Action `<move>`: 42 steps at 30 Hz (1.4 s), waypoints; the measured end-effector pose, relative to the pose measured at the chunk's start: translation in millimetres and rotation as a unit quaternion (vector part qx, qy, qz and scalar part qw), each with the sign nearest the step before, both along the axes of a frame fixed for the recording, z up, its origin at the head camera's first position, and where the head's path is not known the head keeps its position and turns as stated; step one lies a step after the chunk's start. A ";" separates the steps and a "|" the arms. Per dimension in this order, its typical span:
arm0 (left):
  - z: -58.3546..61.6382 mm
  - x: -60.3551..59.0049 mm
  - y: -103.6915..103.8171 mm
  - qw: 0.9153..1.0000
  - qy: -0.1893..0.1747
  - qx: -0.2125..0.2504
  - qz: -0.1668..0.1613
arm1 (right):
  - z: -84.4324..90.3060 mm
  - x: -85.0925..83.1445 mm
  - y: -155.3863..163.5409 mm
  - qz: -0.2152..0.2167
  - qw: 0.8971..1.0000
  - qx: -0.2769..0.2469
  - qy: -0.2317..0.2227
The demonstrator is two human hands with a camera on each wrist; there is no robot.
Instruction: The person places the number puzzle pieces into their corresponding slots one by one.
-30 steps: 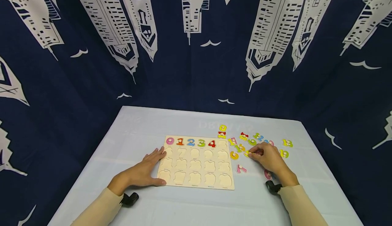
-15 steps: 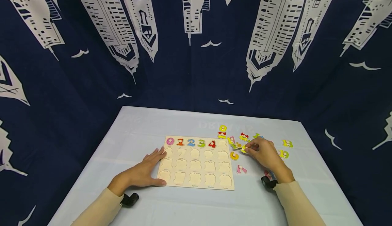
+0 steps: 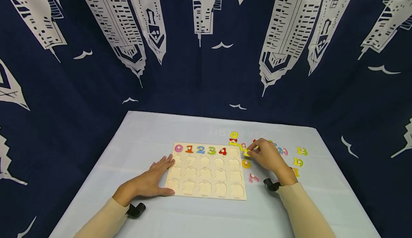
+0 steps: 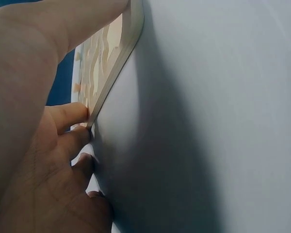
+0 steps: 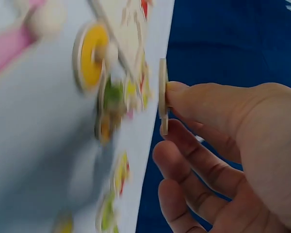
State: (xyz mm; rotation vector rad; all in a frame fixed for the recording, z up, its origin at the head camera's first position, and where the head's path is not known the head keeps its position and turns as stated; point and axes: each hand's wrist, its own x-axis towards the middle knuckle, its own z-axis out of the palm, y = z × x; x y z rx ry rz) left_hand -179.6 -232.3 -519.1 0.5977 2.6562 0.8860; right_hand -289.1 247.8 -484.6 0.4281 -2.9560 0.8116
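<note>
A wooden number puzzle board (image 3: 206,173) lies on the pale table; numbers 0 to 4 fill its top row and the other slots are bare. My left hand (image 3: 151,180) lies flat on the table, fingers against the board's left edge (image 4: 114,73). My right hand (image 3: 268,156) hovers just right of the board's top corner and pinches a yellow number piece (image 3: 248,153), seen edge-on as a thin wooden piece (image 5: 162,103) in the right wrist view. Loose coloured number pieces (image 3: 299,162) lie scattered to the right of the board.
A yellow round piece (image 3: 246,164) and a pink 7 (image 3: 253,178) lie beside the board's right edge. A dark curtain (image 3: 206,52) with white building prints hangs behind the table (image 3: 180,130). Table edges run left, right and back.
My right hand has lifted a yellow piece from the loose pile and carried it left toward the board's upper right corner. The left hand has not moved.
</note>
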 end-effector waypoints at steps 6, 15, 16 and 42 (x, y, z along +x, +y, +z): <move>1.7 -0.7 -1.6 1.000 -0.005 0.013 0.002 | -10.6 -17.8 -36.9 0.023 0.999 -0.006 -0.025; 2.5 0.4 -1.6 1.000 -0.003 0.009 0.005 | -19.9 -24.0 -55.0 0.024 0.999 0.005 -0.033; 2.3 0.2 -2.1 1.000 -0.002 0.009 0.006 | -19.7 -24.3 -55.1 0.025 0.999 0.004 -0.032; -2.9 -0.9 -3.0 1.000 0.002 0.018 0.000 | -8.3 -6.9 -10.8 0.091 0.995 -0.014 -0.031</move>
